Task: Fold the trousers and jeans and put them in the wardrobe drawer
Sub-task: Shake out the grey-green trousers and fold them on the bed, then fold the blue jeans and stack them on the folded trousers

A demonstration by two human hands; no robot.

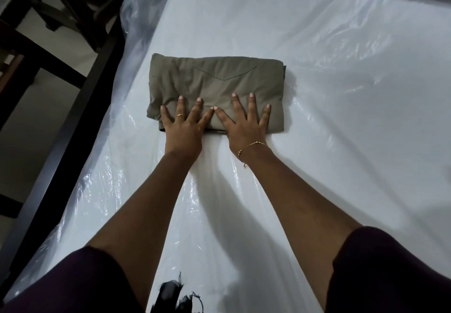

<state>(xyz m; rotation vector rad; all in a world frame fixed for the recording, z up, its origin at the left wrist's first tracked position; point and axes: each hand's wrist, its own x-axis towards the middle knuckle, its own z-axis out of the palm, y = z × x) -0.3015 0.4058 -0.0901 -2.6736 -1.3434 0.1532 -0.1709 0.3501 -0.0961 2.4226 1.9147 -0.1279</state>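
Left hand [184, 127] and right hand [244, 124], grips open and flat, press the folded trousers [214, 81] at frame centre, probably to flatten the fold.

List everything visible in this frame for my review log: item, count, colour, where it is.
Folded trousers: one, olive-khaki, centre of the mattress, pocket flap facing up.
Mattress: one, white, fills most of the view.
Plastic cover: one, clear, wrinkled, over the mattress.
Wooden furniture: dark brown, frame pieces at upper left beside the mattress; what it is I cannot tell.
Dark frayed fabric: one piece, black, bottom edge.
Ring: one, gold, left hand.
Bracelet: one, gold, right wrist.
Left hand: flat, fingers spread, on the trousers' near edge.
Right hand: same, beside it.
Sleeves: two, dark purple.
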